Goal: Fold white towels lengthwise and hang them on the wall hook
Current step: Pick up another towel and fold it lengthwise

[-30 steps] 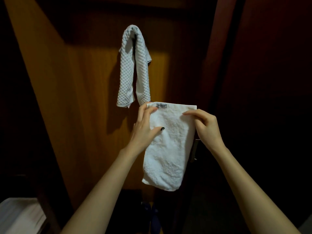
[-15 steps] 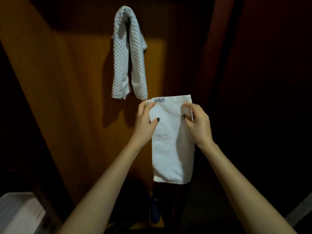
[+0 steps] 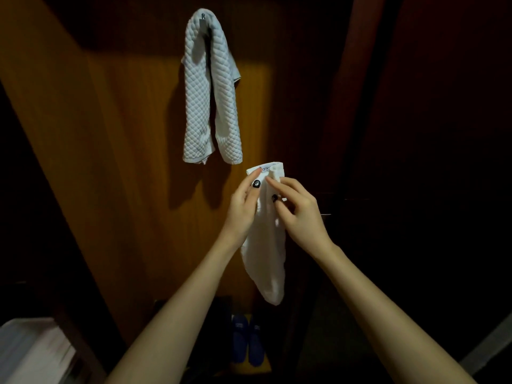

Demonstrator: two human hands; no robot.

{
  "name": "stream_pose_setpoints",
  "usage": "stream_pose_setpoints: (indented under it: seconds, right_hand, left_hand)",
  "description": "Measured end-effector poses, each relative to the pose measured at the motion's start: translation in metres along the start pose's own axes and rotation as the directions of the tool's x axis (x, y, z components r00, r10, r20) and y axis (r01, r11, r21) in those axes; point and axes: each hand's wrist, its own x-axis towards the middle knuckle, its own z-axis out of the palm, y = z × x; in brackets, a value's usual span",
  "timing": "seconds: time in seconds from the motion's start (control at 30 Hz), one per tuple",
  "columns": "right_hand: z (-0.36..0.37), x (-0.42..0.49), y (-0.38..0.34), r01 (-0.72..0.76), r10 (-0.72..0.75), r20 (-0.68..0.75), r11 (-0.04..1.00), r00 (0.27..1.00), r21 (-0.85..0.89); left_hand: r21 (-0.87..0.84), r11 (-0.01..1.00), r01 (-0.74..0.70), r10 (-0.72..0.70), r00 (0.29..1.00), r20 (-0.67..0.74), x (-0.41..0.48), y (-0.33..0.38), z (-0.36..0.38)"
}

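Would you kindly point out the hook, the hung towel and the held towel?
hook (image 3: 203, 16), head view, its metal knob.
hung towel (image 3: 197, 106), head view, left hanging half.
held towel (image 3: 267, 259), head view, lower hanging part.

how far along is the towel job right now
Done: one quilted towel hangs draped over the wall hook. In hand: the left hand and right hand both pinch the top of a second white towel, folded into a narrow lengthwise strip below the hung one. Left: finishing that fold if needed and hanging it on the hook.
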Motion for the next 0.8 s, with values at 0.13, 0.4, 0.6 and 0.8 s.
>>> stream_pose_setpoints:
  seconds: [0.13,0.4,0.6,0.8]
  right_hand:
    - [0.003,0.002,-0.005,-0.051,0.043,0.077,0.993,0.996,0.104]
    - [0.000,0.003,-0.002,-0.134,0.132,0.023,0.975,0.991,0.179]
    - [-0.013,0.015,0.003,-0.130,0.130,-0.018,0.991,0.991,0.034]
    - [-0.023,0.031,0.000,-0.217,0.211,0.080,0.973,0.974,0.079]
  left_hand:
    - [-0.052,0.999,0.001,-0.002,1.000,-0.009,-0.003,-0.002,-0.005]
    - [-0.059,0.998,0.022,-0.028,0.994,-0.107,-0.002,-0.007,-0.008]
    - [-0.074,0.997,0.012,-0.018,0.997,-0.078,-0.003,0.000,-0.010]
    - [-0.098,0.995,-0.017,0.017,1.000,0.002,-0.003,0.004,-0.013]
